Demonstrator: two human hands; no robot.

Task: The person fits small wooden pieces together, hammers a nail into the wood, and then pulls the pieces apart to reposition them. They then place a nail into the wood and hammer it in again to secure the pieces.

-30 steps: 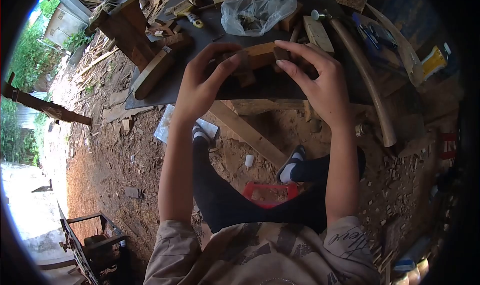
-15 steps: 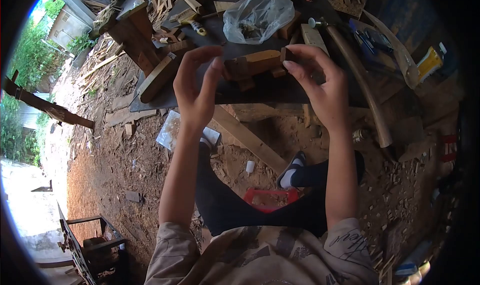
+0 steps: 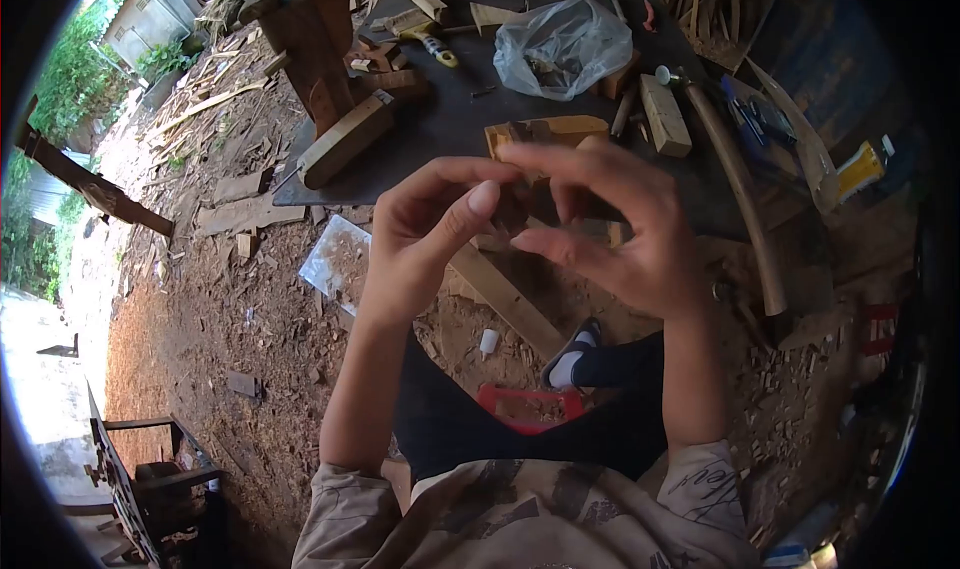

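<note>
Close together near the table's front edge, my two hands curve around a small dark wooden piece (image 3: 510, 205) that is partly hidden by the fingers. My left hand (image 3: 437, 224) has its thumb and fingertips against its left side. From the right, my right hand (image 3: 610, 224) reaches over, its fingers blurred and its thumb below; whether it grips the piece is unclear. Just beyond them lies an orange-brown wooden block (image 3: 570, 129) on the dark table (image 3: 455, 129).
Around the table are a clear plastic bag (image 3: 565, 44), a brush (image 3: 437, 49), a wooden block (image 3: 664, 116), a long curved handle (image 3: 740, 189) and a wooden plane-like piece (image 3: 347, 141). Wood scraps cover the ground; a red stool (image 3: 530, 394) stands between the legs.
Both hands have come closer together and nearer the body, with the dark piece now between them. The view has shifted, so the table items appear farther right.
</note>
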